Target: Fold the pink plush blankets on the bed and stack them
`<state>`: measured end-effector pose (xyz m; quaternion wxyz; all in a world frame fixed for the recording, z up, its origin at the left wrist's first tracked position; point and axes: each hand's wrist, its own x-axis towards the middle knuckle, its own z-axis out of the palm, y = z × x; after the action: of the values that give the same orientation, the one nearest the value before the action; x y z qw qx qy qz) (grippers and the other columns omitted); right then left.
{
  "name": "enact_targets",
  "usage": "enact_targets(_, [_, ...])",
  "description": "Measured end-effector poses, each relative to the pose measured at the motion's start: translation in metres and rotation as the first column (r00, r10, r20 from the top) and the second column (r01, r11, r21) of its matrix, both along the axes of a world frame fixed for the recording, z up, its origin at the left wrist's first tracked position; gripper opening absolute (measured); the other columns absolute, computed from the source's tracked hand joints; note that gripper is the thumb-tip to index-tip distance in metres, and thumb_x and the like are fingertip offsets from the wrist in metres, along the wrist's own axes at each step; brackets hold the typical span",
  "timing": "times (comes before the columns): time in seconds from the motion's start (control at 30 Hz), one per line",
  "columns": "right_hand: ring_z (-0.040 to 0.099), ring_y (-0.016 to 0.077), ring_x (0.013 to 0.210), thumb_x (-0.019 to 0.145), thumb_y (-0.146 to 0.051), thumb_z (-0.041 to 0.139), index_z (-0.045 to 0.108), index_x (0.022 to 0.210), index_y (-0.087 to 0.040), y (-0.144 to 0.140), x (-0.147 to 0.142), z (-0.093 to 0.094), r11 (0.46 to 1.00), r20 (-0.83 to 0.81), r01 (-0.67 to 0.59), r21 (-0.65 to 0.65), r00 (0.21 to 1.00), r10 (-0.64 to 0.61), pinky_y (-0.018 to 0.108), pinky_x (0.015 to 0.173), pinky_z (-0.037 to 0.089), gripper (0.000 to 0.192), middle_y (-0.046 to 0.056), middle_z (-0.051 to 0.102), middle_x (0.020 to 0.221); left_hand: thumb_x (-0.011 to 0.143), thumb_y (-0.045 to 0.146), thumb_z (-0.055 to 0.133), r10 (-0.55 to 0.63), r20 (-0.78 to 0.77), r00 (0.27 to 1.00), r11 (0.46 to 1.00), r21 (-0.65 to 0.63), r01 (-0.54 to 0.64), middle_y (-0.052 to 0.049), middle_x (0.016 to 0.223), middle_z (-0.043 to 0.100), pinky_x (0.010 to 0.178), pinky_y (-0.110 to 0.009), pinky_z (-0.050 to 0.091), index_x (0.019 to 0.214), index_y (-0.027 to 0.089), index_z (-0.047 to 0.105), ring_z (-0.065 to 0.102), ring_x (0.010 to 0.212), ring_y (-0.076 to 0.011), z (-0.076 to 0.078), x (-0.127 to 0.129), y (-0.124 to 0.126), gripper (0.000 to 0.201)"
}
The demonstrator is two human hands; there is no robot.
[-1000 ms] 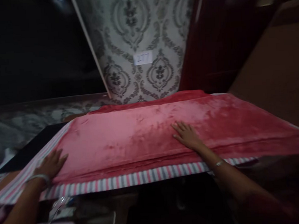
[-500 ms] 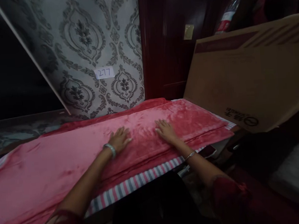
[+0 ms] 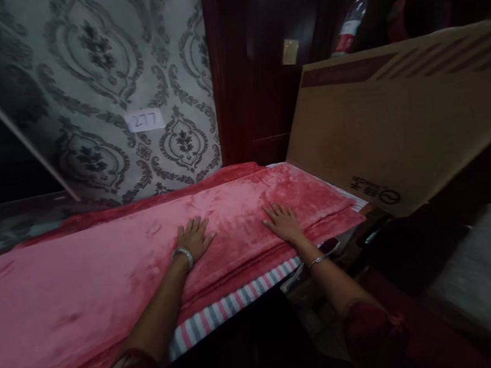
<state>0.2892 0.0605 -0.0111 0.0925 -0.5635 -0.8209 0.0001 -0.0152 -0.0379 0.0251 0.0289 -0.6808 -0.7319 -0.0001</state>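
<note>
A plush pink-red blanket point(image 3: 120, 265), folded into a long strip in layers, lies across a striped cloth point(image 3: 221, 314) of white, grey and pink. My left hand point(image 3: 194, 238) rests flat near the strip's middle, fingers spread, with a bracelet at the wrist. Farther right, my right hand point(image 3: 284, 223) also lies palm down on the plush, its fingers apart and a thin bangle on that wrist. Neither hand grips the fabric. Along the front edge the folded layers show, with the striped cloth sticking out beneath.
Beyond the blanket's right end leans a large cardboard sheet or box point(image 3: 392, 117). Behind it stands a bottle with a red cap point(image 3: 350, 28). A paper label reading 277 point(image 3: 145, 120) is on the patterned wall, beside a dark red wooden panel point(image 3: 251, 94).
My view has turned a little to the right. The right hand has shifted slightly rightward along the blanket, so the two hands are farther apart; both stay flat on it.
</note>
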Motion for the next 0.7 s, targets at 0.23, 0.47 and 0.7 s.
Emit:
enact_targets(0.23, [0.016, 0.0322, 0.151, 0.101, -0.060, 0.031, 0.026, 0.158, -0.029, -0.003, 0.000, 0.015, 0.998, -0.054, -0.009, -0.062, 0.999, 0.006, 0.056, 0.120, 0.014, 0.065, 0.005, 0.019, 0.166, 0.098, 0.047, 0.033, 0.024, -0.025, 0.999, 0.999, 0.031, -0.023, -0.014, 0.163, 0.028, 0.116, -0.061, 0.025, 0.155, 0.019, 0.036, 0.025, 0.150, -0.0332, 0.005, 0.003, 0.008, 0.064])
enact_targets(0.47, [0.026, 0.0226, 0.148, 0.102, -0.056, 0.032, 0.033, 0.155, -0.032, 0.012, 0.012, 0.031, 0.999, -0.134, 0.000, -0.045, 0.991, -0.006, 0.045, 0.119, 0.023, 0.058, 0.002, 0.031, 0.162, 0.097, 0.045, 0.029, 0.021, -0.060, 0.998, 1.000, -0.003, -0.021, -0.013, 0.165, 0.023, 0.116, -0.060, 0.025, 0.156, 0.017, 0.032, 0.023, 0.151, -0.0326, 0.003, -0.003, 0.014, 0.065])
enact_targets(0.7, [0.024, 0.0342, 0.148, 0.102, -0.045, 0.029, 0.034, 0.155, -0.019, 0.046, 0.080, 0.027, 0.924, -0.169, 0.383, 0.008, 0.911, -0.376, 0.060, 0.116, 0.018, 0.059, 0.016, 0.035, 0.159, 0.098, 0.045, 0.026, 0.026, -0.115, 0.993, 0.999, -0.015, -0.028, -0.011, 0.165, 0.021, 0.115, -0.060, 0.026, 0.157, 0.020, 0.029, 0.021, 0.152, -0.0316, -0.010, -0.013, 0.024, 0.065])
